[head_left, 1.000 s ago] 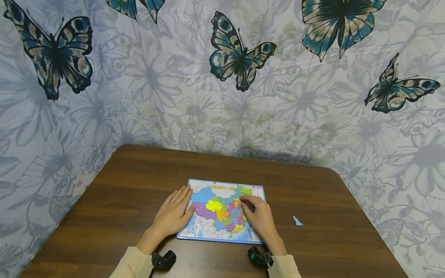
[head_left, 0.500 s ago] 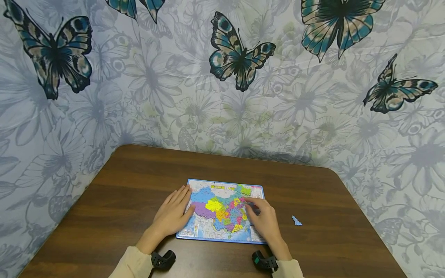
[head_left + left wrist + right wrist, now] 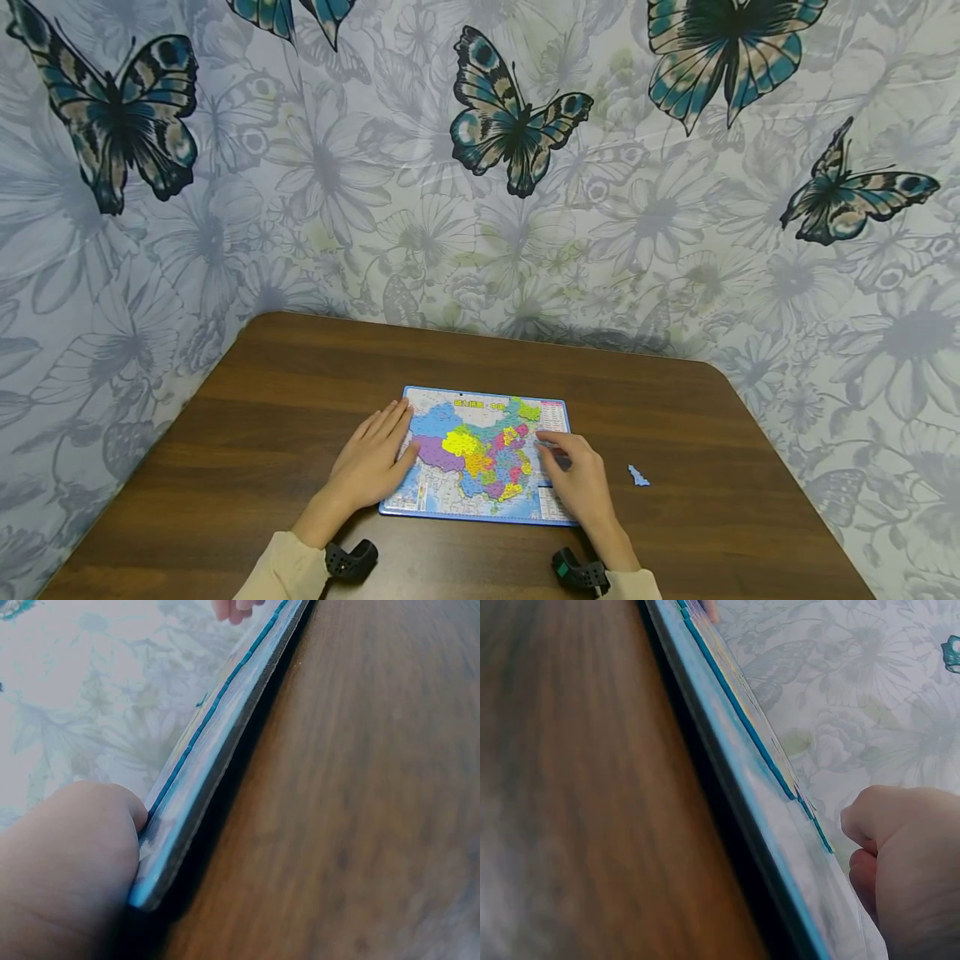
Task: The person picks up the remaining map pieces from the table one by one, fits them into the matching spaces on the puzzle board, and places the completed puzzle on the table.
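A map puzzle board [image 3: 480, 507] with a blue rim lies flat on the table, its map made of coloured province pieces. My left hand [image 3: 378, 457] rests with straight fingers on the board's left edge. Above the board's right part, my right hand [image 3: 577, 475] has its index finger and thumb bent and slightly apart. No piece shows between them. In the right wrist view, the right hand [image 3: 911, 855] is beside the board's surface, with its fingertips partly hidden. A small light-blue puzzle piece [image 3: 639, 476] lies on the table, right of the right hand.
The brown wooden table [image 3: 300, 367] has rounded far corners. Behind it hangs a pale floral backdrop [image 3: 337, 208] with blue butterflies. A black band with a camera sits on the left wrist [image 3: 352, 561] and another on the right wrist [image 3: 579, 573].
My right hand has drawn back to the right from the eastern pieces of the map, uncovering them. The left hand stays on the board's edge, and the loose piece keeps its place.
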{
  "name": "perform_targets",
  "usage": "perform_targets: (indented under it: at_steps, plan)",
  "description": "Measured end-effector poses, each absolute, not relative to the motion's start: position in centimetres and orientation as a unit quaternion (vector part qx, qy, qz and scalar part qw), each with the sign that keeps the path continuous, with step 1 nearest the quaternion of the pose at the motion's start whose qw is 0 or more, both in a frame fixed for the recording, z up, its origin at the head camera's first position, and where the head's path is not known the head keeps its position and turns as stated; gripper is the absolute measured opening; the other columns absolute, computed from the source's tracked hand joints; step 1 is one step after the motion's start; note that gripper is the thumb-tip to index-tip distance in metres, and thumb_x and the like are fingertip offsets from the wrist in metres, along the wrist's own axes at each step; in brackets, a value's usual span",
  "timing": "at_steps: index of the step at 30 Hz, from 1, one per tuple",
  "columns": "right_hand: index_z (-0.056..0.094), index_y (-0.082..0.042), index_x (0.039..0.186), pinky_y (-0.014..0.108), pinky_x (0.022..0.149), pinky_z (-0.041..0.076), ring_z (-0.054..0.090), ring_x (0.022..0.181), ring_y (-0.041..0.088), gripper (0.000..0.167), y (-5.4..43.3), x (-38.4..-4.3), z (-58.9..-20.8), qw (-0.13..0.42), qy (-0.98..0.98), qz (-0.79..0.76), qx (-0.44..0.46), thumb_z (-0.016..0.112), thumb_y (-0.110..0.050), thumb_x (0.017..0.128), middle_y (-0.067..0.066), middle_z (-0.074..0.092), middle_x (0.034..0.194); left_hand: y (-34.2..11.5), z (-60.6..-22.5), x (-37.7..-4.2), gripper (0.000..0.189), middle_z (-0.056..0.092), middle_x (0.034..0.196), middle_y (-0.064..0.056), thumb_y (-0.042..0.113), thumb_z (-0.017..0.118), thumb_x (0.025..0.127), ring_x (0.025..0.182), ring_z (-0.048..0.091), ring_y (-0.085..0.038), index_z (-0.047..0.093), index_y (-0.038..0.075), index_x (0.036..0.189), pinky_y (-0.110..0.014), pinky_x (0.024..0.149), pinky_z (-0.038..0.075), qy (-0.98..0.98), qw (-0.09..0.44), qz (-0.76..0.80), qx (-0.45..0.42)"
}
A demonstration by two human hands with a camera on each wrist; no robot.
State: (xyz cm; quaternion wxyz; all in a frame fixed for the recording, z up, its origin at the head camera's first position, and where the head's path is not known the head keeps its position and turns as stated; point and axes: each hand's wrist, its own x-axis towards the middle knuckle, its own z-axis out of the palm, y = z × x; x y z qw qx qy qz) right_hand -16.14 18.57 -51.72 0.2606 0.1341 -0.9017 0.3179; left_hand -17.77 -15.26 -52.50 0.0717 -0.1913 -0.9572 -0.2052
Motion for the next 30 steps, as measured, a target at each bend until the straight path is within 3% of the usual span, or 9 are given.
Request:
perform_targets:
  at_steps: [30]
  plan:
    - [0.079, -0.013, 0.107, 0.034, 0.074, 0.06, 0.068, 0.086, 0.012, 0.024, 20.8, -14.8, -51.4, 0.273, -0.902, 0.313, 0.115, 0.082, -0.002, 0.086, 0.001, 0.077, 0.101, -15.2, -52.6, -17.9, 0.067, 0.032, 0.167, -0.017, 0.041, 0.05, 0.106, 0.155, 0.029, -0.035, 0.038, -0.001, 0.157, -0.053, 0.127, 0.022, -0.955, 0.08, -0.206, -0.198]
